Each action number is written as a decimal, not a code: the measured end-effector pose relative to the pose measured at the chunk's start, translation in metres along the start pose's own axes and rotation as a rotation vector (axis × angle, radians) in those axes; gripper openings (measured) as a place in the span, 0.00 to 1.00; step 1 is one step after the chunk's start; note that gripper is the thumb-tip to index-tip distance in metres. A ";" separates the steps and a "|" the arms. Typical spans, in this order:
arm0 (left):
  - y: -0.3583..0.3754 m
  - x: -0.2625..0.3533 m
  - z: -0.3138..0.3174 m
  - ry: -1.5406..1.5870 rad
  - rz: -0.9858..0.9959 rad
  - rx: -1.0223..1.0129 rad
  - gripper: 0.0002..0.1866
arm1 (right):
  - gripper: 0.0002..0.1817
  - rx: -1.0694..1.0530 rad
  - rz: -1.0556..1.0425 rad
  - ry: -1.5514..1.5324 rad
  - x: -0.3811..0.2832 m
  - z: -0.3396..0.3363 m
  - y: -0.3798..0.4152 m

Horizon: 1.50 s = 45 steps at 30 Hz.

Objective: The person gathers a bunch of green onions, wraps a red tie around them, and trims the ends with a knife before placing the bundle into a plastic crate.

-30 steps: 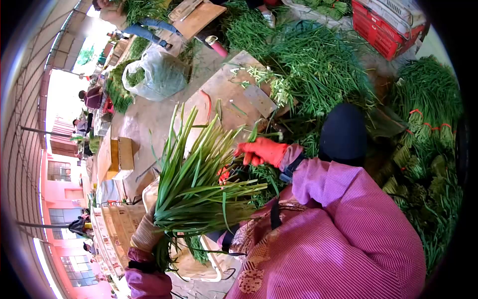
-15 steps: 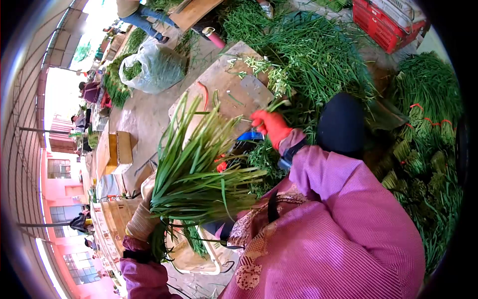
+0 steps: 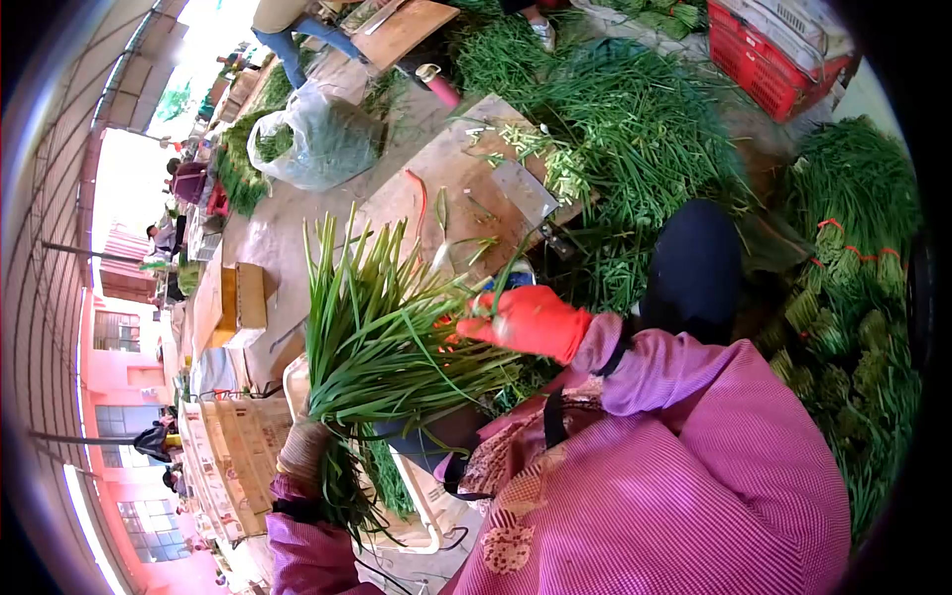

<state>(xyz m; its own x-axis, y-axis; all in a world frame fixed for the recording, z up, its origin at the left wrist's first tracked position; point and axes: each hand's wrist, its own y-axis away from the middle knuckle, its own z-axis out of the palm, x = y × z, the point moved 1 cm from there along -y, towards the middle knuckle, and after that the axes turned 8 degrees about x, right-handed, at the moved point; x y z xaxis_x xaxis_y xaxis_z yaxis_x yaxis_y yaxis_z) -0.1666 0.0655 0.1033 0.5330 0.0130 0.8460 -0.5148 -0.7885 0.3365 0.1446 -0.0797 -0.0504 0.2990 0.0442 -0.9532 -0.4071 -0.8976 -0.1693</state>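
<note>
My left hand [image 3: 305, 448], in a tan glove, is closed around a bunch of garlic chives [image 3: 397, 342], long flat green leaves that fan up and right. Leaf ends hang below the fist. In a red glove, my right hand [image 3: 535, 322] reaches to the bunch's right side with its fingers stretched and apart, slightly blurred. A thin green leaf passes close behind it. Beyond the hands lies a wooden board [image 3: 456, 193] with a cleaver [image 3: 526, 191], cut pale stalk ends [image 3: 565, 174] and a red strip [image 3: 421, 203].
A big heap of loose greens [image 3: 635, 119] lies past the board. Bundles tied with red bands [image 3: 858, 248] are stacked at right. A red crate [image 3: 769, 64] stands at top right, a clear plastic bag [image 3: 332, 139] at upper left. Cardboard boxes [image 3: 233, 307] and other people are at left.
My right hand has moved down and left from beside the board to the bunch. The stalk it pinched no longer shows in its fingers. The cleaver's handle has come into view.
</note>
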 end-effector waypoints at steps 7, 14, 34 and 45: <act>0.010 -0.022 0.011 0.133 -0.235 -0.016 0.27 | 0.12 -0.179 -0.050 0.214 0.039 0.052 -0.025; 0.037 -0.056 0.004 0.192 -0.300 -0.016 0.22 | 0.15 -0.072 0.318 -1.199 0.056 -0.042 -0.044; 0.071 -0.123 0.007 0.509 -0.457 0.147 0.20 | 0.12 -0.098 0.843 -0.962 0.054 0.003 0.004; 0.058 -0.114 0.011 0.636 -0.400 0.033 0.24 | 0.14 -0.677 0.879 -0.562 0.042 0.028 0.036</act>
<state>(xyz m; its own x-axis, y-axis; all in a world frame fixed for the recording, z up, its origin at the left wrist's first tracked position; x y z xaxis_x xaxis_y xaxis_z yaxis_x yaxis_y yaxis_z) -0.2492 0.0114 0.0219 0.1793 0.6469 0.7411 -0.3374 -0.6672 0.6641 0.1185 -0.0980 -0.1032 -0.3284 -0.6541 -0.6814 0.2948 -0.7564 0.5839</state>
